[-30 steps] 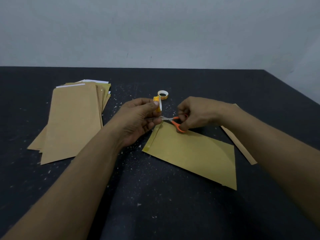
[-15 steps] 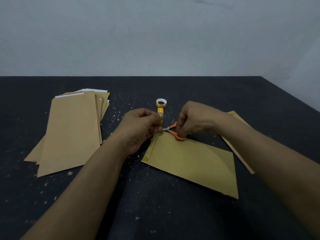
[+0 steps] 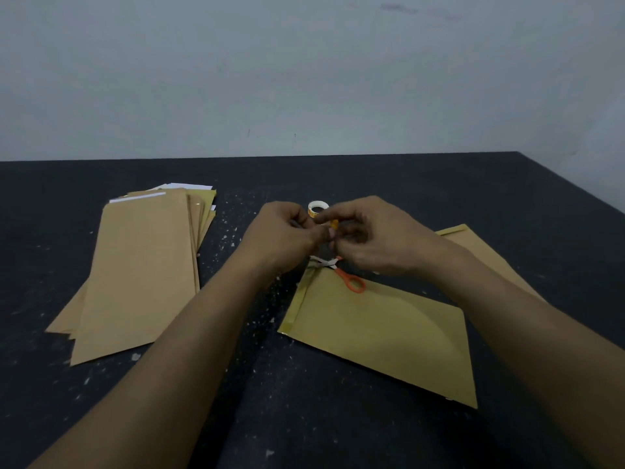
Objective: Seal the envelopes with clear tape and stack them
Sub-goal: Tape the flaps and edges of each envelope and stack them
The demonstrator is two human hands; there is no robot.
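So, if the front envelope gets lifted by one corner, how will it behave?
The envelope looks thin and flat, so it would probably sag. Likely light, it should slide easily across the table. The scissors lying on it would probably slip off.

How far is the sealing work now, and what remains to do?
Done: the middle envelope has a tape strip along its left edge; the scissors lie on it, no hand on them. In hand: the left hand and right hand hold the yellow tape roll together. Left: stacking this envelope; I cannot tell whether the pile at left is sealed.
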